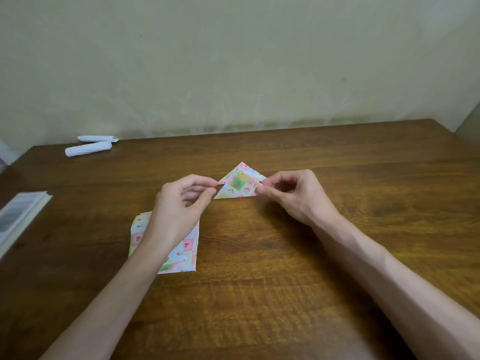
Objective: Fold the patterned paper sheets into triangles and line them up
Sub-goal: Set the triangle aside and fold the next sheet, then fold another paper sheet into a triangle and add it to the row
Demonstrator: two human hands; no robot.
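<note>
1. Patterned paper triangle (pixel 240 183): it sits near the middle of the wooden table (pixel 337 255), apex pointing toward the wall, held between your two hands. At its left end two layers are parted, one corner above the other. Whether it lies flat on the wood or is lifted slightly is hard to tell.
2. Your left hand (pixel 181 201) has its fingers curled, with thumb and forefinger closed on the upper left corner of the triangle. The contact is small and a little blurred.
3. Your right hand (pixel 293 196) pinches the right corner between thumb and forefinger, and those fingers cover the corner's tip.
4. A flat patterned sheet (pixel 185 255) lies on the table nearer you and to the left, apart from the triangle. Your left wrist and forearm cross it and hide its middle — you cannot tell whether it is one sheet or a stack.
5. Two white paper rolls (pixel 89 148) rest side by side at the table's far left, close to the wall.
6. A flat, book-like object (pixel 18 219) is cut off by the left edge of the view — its surface is too blurred to read.
</note>
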